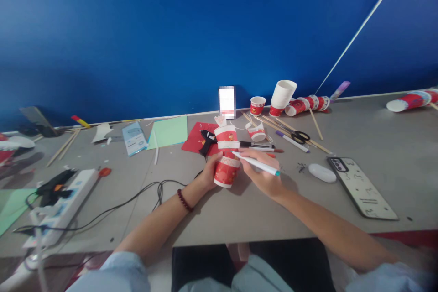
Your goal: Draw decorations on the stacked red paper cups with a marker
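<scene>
Right hand (262,171) is drawn in to a writing grip, its fingers closed round a white marker (259,164) with a teal end. Its tip is at the red middle of the cup column (226,174); whether it touches the surface is too small to tell. Left hand (208,174) curls part-way round the column's left side, holding it slightly tilted above the table (191,232), at the centre of the view.

As far as can be judged, the work is part-way: the cups already sit together end to end, and the marker work seems under way. How much marking is done, or remains, cannot be made out.

Just beyond lie a glue gun (207,142), on red paper (192,139), and a cut cup (256,134) tipped on its side. Farther back, a loose cup (258,108) stands upright, only its white inner wall showing. Beside it, a stack of white cups (283,92) leans out of a red cup (276,112). A cup roll (306,104) lies to their right; what its cups hold is hidden. Left of the red paper is a blue packet (134,139), contents unclear.
</scene>
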`<state>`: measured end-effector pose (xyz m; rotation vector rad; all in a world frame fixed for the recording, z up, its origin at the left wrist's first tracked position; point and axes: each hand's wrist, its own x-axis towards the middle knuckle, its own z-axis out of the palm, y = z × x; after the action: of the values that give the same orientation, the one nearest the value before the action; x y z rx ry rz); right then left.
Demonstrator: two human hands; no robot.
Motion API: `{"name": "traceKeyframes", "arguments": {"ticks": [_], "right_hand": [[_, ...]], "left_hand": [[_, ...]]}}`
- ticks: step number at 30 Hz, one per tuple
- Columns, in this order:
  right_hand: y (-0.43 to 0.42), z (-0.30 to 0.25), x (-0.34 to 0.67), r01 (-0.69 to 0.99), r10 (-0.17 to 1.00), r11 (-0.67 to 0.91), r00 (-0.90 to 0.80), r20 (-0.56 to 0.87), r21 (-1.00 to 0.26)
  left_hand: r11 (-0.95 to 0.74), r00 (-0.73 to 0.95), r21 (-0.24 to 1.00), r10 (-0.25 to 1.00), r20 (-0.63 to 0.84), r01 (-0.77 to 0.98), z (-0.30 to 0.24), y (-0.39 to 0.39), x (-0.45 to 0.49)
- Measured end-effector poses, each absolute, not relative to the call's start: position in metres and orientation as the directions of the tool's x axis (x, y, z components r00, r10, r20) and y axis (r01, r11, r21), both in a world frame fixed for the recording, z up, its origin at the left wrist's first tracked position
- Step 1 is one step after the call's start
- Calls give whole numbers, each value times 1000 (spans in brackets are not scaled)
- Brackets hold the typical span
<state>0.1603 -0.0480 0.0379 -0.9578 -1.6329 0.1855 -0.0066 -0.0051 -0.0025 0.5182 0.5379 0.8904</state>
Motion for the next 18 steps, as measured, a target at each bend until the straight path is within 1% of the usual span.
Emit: {"name": "traceKeyframes", "arguments": {"ticks": [7,11,18], "right_hand": [[-48,39,160,506,669,637,12,743,-582],[-47,39,160,505,650,643,38,759,-576],[-45,36,161,494,638,650,57,768,-577]], "left_hand": [[552,560,639,799,-222,-535,-4,-5,-8],[576,587,647,774,-237,-499,-3,-6,-8],[572,581,652,778,-239,-498,-1,-6,-8]]}}
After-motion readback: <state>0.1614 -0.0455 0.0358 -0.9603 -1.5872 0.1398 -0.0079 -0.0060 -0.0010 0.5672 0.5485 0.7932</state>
